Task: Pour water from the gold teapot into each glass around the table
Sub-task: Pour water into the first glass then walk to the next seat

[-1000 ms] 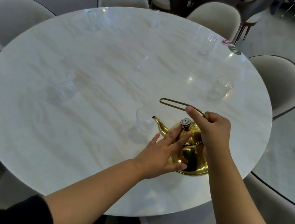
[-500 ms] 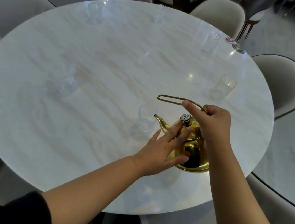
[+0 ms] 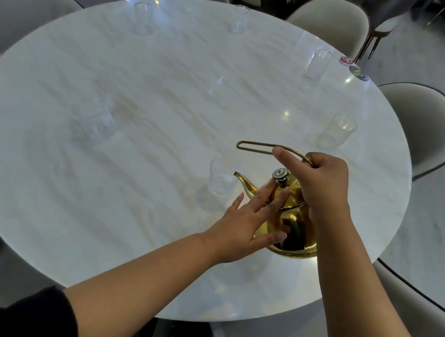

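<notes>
Your right hand grips the gold teapot by its thin loop handle. The fingers are curled round the rear of the loop and the index finger is stretched forward along the wire. Your left hand is released and flat: its straight, spread fingers lie against the teapot's lid and shoulder just below the dark knob, and the thumb touches the lower belly. The teapot is in the lower right of the round marble tabletop, right of the frame's centre, and leans slightly to the left. You cannot tell whether its base rests on the stone or is just off it. Its curved spout points left, and the tip meets the right rim of the nearest glass, which stands upright just left of the teapot. Five more clear glasses stand around the tabletop: one at mid left, one at upper left, one at the top centre, one at upper right and one at mid right, above your right hand. How full any of them is cannot be made out. Two small round discs lie at the upper right edge of the tabletop, just beside the upper right glass. Pale upholstered chairs ring the tabletop.
</notes>
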Motion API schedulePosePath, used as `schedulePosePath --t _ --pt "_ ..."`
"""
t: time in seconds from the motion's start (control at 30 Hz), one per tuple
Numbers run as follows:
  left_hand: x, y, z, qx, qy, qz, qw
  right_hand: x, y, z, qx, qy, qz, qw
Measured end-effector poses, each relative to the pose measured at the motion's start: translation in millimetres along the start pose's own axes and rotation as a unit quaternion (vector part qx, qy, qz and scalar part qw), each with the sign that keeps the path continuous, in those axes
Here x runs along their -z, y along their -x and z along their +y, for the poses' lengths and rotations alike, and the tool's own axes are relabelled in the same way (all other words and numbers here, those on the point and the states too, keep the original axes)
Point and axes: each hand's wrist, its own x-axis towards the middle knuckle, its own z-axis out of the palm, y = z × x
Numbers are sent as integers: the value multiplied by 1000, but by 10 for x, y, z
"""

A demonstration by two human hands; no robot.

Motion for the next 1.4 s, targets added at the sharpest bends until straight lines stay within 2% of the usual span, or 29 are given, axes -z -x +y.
schedulePosePath --t 1.4 --pt "-33 15 18 7 26 15 1000 -37 9 -87 48 49 -8 998"
